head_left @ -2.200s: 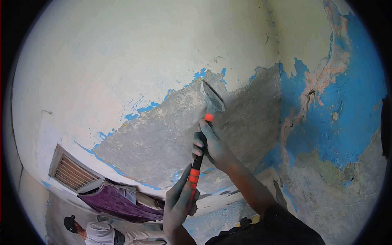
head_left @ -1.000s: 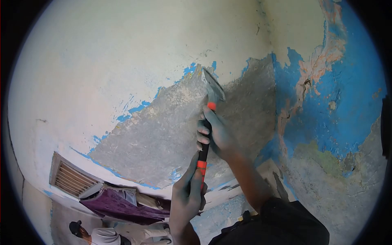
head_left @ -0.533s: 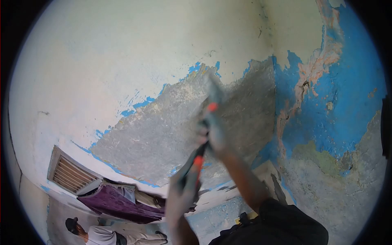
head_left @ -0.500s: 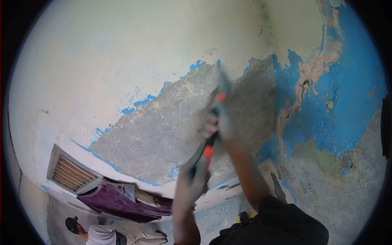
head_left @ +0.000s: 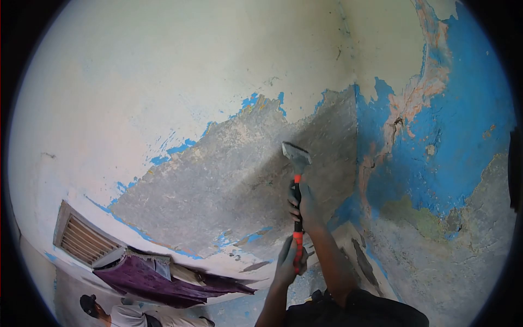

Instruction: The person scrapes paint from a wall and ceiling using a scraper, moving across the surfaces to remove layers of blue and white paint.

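A long-handled scraper [head_left: 297, 189] with a black and red handle and a wide metal blade points up in front of the wall. My right hand [head_left: 306, 210] is wrapped round the upper handle, just below the blade. Lower down, my left hand [head_left: 291, 260] grips the red end of the handle. Behind the blade lies a bare grey patch of wall [head_left: 218, 169], edged with blue flakes and pale paint [head_left: 163, 71] above. Whether the blade touches the wall I cannot tell.
To the right, peeling blue paint [head_left: 436, 141] and a crack [head_left: 395, 125] mark the adjoining wall. A slatted vent [head_left: 87, 235] and a purple cloth [head_left: 147, 278] are at the lower left. Below them is another person [head_left: 128, 316] in a dark cap.
The scraper blade has moved down from the edge of the pale paint to over the grey patch. Both hands have come down, my left hand also to the right. The view has shifted slightly.
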`<state>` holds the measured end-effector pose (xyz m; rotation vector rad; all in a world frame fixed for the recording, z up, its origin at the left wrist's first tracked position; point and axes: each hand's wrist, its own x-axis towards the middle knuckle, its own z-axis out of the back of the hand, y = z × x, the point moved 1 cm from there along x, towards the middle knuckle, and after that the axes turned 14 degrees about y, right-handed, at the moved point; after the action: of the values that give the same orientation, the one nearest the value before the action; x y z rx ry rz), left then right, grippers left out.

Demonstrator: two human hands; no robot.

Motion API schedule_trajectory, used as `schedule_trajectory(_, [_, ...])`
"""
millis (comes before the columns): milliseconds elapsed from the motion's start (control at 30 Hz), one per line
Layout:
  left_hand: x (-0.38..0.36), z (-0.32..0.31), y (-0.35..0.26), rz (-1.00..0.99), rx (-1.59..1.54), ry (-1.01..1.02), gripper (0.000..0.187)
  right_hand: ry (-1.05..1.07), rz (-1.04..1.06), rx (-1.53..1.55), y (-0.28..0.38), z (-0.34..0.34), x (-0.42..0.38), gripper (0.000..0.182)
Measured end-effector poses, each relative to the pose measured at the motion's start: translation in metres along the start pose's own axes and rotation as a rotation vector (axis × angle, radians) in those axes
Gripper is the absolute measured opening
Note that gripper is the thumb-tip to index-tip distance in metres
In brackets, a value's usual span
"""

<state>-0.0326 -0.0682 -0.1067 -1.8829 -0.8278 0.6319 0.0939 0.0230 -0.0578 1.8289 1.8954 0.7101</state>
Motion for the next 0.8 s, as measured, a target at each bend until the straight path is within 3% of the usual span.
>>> schedule_trajectory(100, [0.004, -0.002, 0.000, 0.065, -0.083, 0.144, 0.044, 0.154, -0.023, 0.011, 0.016, 0.003, -0.004, 0.039])
schedule_trajectory(133, [0.008, -0.009, -0.001, 0.088, -0.049, 0.094, 0.048, 0.184, -0.018, 0.006, 0.021, -0.002, -0.005, 0.040])
schedule_trajectory(233, [0.017, -0.024, -0.002, 0.017, -0.188, 0.159, 0.050, 0.251, -0.037, -0.029, 0.035, -0.016, -0.003, 0.042])
schedule_trajectory(600, [0.039, -0.059, -0.007, 0.026, -0.026, -0.003, 0.053, 0.178, -0.144, -0.202, 0.073, -0.022, 0.005, 0.045])
schedule_trajectory(800, [0.036, -0.054, 0.002, 0.074, -0.019, -0.054, 0.053, 0.277, -0.175, -0.128, 0.059, -0.003, 0.003, 0.041])
